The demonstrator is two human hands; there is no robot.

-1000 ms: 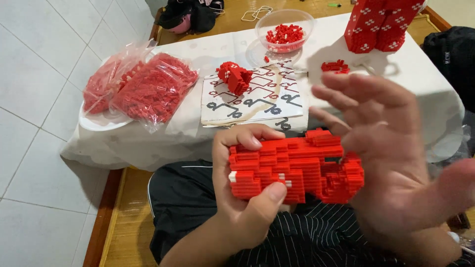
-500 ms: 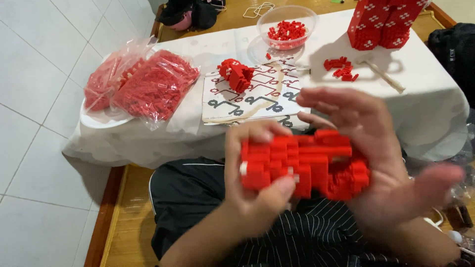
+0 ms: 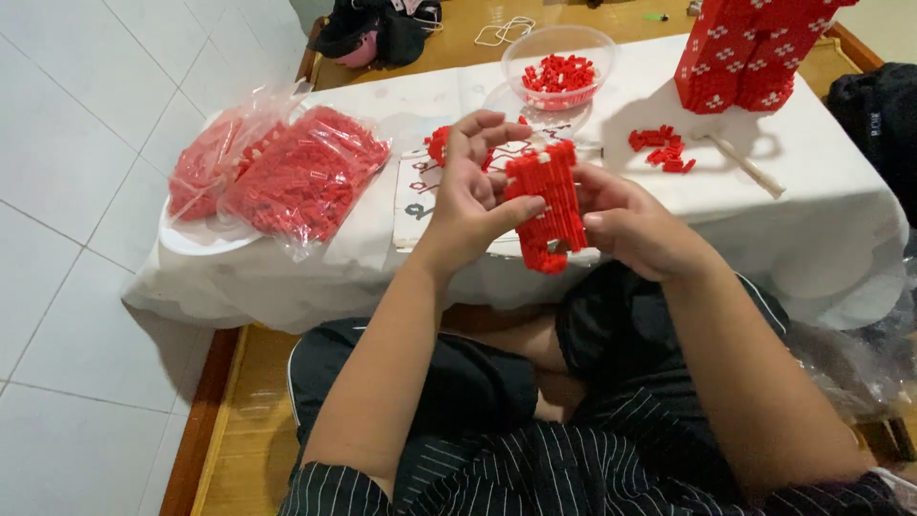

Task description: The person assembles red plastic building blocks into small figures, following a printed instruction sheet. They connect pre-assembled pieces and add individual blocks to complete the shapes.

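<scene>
We hold a red brick assembly (image 3: 546, 205) upright between both hands, raised just above the near edge of the table (image 3: 821, 220). Our left hand (image 3: 473, 196) grips its left side, thumb pressed across the front face and fingers curled over the top behind it. Our right hand (image 3: 635, 225) closes on the right side, its fingers mostly hidden behind the bricks and its thumb lying close beside the edge. The table is covered in a white cloth. Behind the assembly a printed instruction sheet (image 3: 420, 196) lies flat, with a small red built piece (image 3: 439, 143) resting on it near our left fingertips. To the left, two clear bags of red bricks (image 3: 287, 172) sit on a white plate (image 3: 191, 239), touching each other. Farther back stands a clear bowl (image 3: 564, 67) holding loose red bricks. To its right a tall red model with white patterns (image 3: 750, 48) stands at the table's far corner, and a loose cluster of red bricks (image 3: 661, 150) lies in front of it, near a pale stick (image 3: 750, 167). We sit cross-legged, dark trousers and striped shirt below our arms.
</scene>
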